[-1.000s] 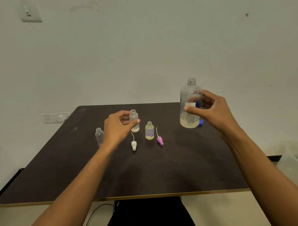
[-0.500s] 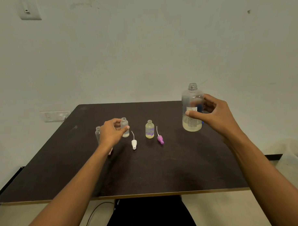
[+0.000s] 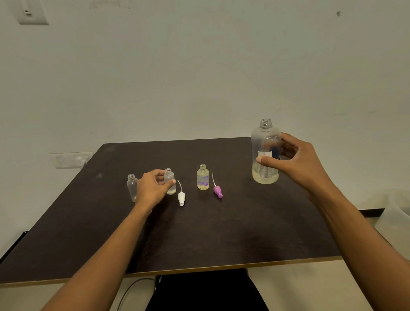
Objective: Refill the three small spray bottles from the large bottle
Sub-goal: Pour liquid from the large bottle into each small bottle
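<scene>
At the table (image 3: 202, 237), my left hand (image 3: 151, 189) pinches one small bottle (image 3: 171, 190), my right hand (image 3: 299, 163) grips the large bottle (image 3: 265, 139); pouring next likely needs aligned mouths.

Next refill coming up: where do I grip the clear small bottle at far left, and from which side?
Probably best: take the far-left bottle round its straight body, below the neck, coming from its left. It stands upright and uncapped, and the left hand, holding the neighbouring bottle, crowds its right side.
</scene>
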Demonstrator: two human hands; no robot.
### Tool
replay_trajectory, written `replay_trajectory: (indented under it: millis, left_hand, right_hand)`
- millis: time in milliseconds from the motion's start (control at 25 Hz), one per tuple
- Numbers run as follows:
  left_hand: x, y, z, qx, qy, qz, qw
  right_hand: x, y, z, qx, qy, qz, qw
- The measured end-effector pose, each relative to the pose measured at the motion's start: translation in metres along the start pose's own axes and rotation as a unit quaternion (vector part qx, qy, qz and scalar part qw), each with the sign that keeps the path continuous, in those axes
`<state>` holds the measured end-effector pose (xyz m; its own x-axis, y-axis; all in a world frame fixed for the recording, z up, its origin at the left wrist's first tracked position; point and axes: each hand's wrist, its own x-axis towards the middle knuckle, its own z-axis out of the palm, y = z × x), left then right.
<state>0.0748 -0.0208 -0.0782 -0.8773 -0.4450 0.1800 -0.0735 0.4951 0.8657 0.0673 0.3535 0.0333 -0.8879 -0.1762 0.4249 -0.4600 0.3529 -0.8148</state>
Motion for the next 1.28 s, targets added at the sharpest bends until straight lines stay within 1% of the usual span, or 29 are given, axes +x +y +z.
replay_trajectory:
  millis: [200,320,440,520,640,760,960,1080,1280]
  left_hand:
    - [-0.002,-0.001,0.000,0.018,-0.011,0.002,1.000]
    - [-0.007,0.009,-0.006,0.022,-0.016,0.028,0.999]
    - [-0.007,0.031,-0.027,0.018,0.018,0.086,0.996]
    - [-0.008,0.046,-0.050,-0.003,0.045,0.119,0.992]
    - [-0.010,0.054,-0.080,-0.008,0.069,0.138,0.988]
    - [-0.013,0.040,-0.098,0.025,0.074,0.120,0.990]
    - [-0.015,0.001,-0.104,0.066,0.049,0.055,0.995]
    - [-0.015,-0.017,-0.098,0.062,0.030,0.019,0.997]
    - [-0.014,-0.033,-0.090,0.074,0.018,-0.005,0.997]
  right_hand:
    - [0.000,0.001,0.000,-0.006,-0.001,0.003,1.000]
    - [-0.001,0.001,0.000,-0.005,-0.005,0.001,1.000]
    - [0.000,0.000,0.000,-0.006,-0.002,0.000,1.000]
    - [0.000,-0.001,0.003,0.002,0.002,-0.003,1.000]
    - [-0.001,-0.001,0.006,0.008,0.013,-0.014,1.000]
    - [-0.002,-0.003,0.011,0.017,0.010,-0.014,1.000]
    - [-0.002,-0.008,0.018,0.029,0.002,-0.012,1.000]
    - [-0.004,-0.010,0.019,0.029,-0.002,-0.007,1.000]
    - [-0.006,-0.012,0.022,0.033,-0.016,-0.006,0.999]
